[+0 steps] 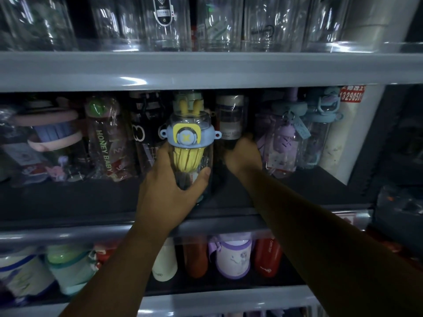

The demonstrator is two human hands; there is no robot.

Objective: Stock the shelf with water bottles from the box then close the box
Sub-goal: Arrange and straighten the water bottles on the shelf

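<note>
The left hand (176, 177) grips the lower body of an upright clear water bottle with a blue-and-yellow lid (190, 138), at the middle shelf (68, 200). Just right of that grip, the right hand (242, 154) meets a dark bottle (231, 117) at its base; whether its fingers close on it is unclear.

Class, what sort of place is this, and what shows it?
Most likely a shop: grey shelves crowded with wrapped water bottles, clear bottles above, and a red numbered sticker on the post.
</note>
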